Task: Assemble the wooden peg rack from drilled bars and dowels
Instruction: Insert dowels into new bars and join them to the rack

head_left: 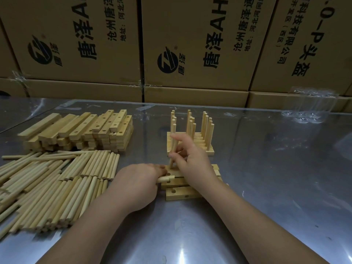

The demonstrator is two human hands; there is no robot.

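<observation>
The right hand (192, 159) pinches an upright dowel (171, 161) between thumb and fingertips, its lower end at a hole in the top of a few drilled bars (179, 194) lying stacked near the front of the metal table (266, 178). That wrist covers most of the bars. The left hand (139, 183) is curled against their left end, with a second dowel (163, 179) poking from the fist; its fingers are hidden, so it probably grips that piece. Just behind stands a finished rack (190, 147). A bar stack (80, 130) and loose dowels (57, 183), cut off at the left edge, lie to the left.
</observation>
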